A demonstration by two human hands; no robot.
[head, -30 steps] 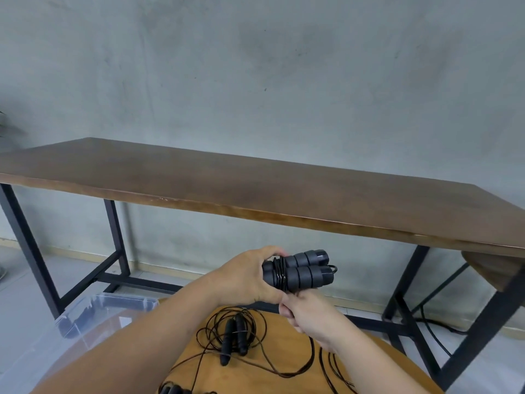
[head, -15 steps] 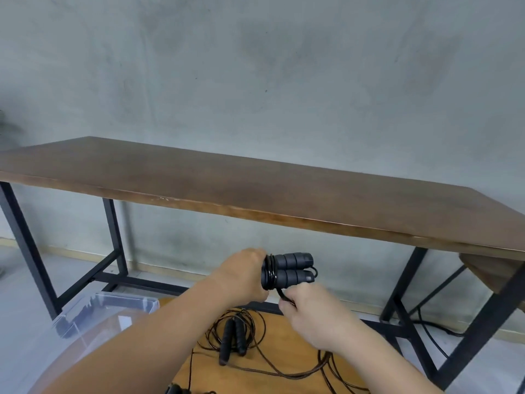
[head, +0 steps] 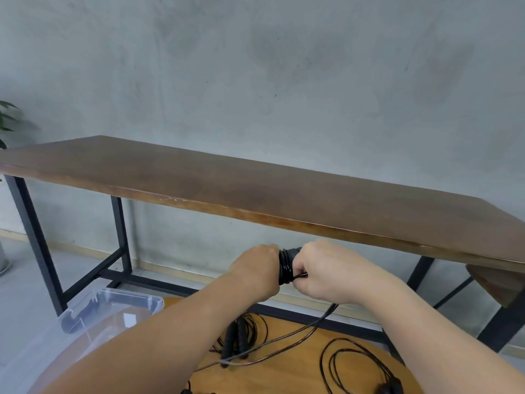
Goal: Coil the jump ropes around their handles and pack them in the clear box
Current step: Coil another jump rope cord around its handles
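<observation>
Jump rope gripped by both hands' fingers above round wooden table; grey concrete wall behind.

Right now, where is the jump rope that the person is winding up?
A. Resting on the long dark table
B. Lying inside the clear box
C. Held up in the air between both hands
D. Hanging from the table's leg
C: the left hand and the right hand both grip the jump rope in the air, in front of the long table's edge, its loose cord trailing down.
</observation>
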